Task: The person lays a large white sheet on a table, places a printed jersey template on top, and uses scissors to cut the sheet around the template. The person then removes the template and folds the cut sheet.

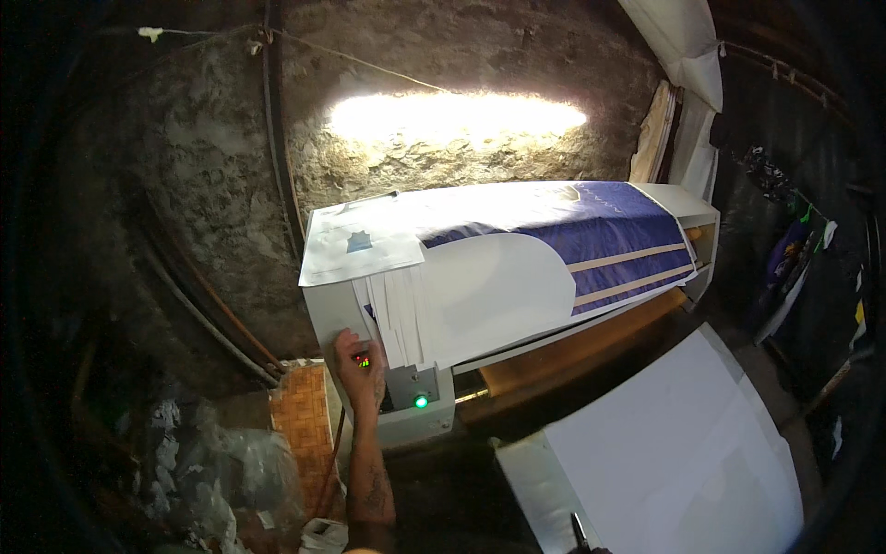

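Note:
My left hand (360, 371) is at the control panel on the left end of a long white roller machine (325, 314). Its fingers and thumb are bent and apart around a small lit display (363, 361), with nothing visibly held. A round green light (421, 402) glows on the panel, right of the hand. Hanging strips of white paper (397, 319) cover part of the panel just above. On the machine top lie a white sheet with a blue print (351, 254), purple fabric with pale stripes (628, 245) and a large white sheet (498, 295). My right hand is out of view.
A white-covered board or table (683, 452) stands at the lower right, with a dark slim object (579, 531) at its near edge. Crumpled clear plastic (249, 471) lies at lower left beside a brown patterned floor piece (303, 411). A brown roller (572, 346) runs under the machine's front.

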